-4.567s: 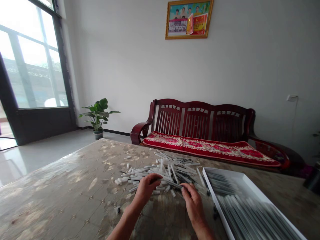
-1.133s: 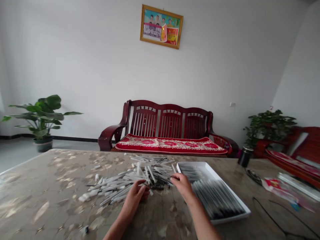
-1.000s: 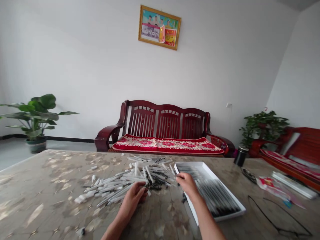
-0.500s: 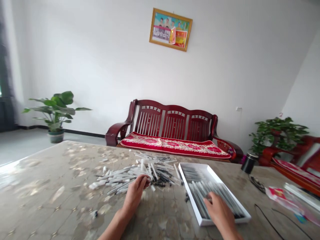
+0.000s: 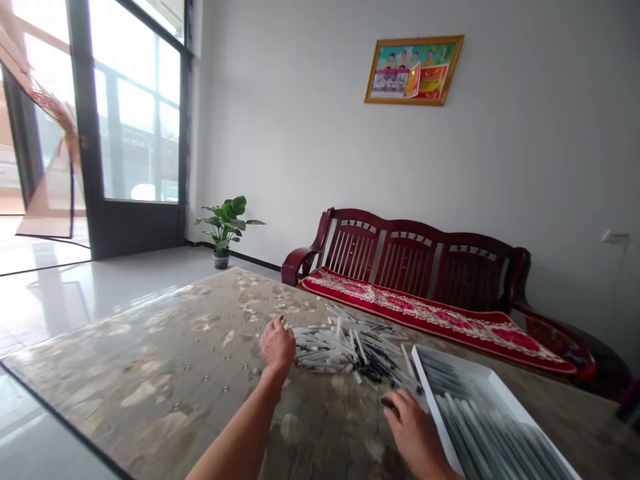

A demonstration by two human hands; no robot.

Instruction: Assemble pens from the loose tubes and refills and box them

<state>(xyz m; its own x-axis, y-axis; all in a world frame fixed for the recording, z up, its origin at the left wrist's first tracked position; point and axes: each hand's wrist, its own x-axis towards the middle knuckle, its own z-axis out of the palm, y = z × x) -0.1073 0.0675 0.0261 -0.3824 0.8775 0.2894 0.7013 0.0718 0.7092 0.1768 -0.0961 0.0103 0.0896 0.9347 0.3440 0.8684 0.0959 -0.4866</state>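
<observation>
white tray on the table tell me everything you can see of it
The white tray is a shallow rectangular box with low straight walls, looking like white card or plastic. It lies flat on the marbled table top, and the frame cuts off its near end. Inside, long slim white-and-dark sticks lie side by side in parallel rows. The right hand is beside its left rim; whether they touch cannot be told.

- Light: bright daylight entering through the glass door (image 5: pixel 135 113), left side
- Glare: panes burnt out white; sheen across the tile floor (image 5: pixel 50 300)
- Shadows: soft, faint, beneath the wooden bench (image 5: pixel 415 267)
- Blur: slight softness on the right hand (image 5: pixel 413 433)
- Distortion: wide-angle lean and stretching toward the frame edges
</observation>
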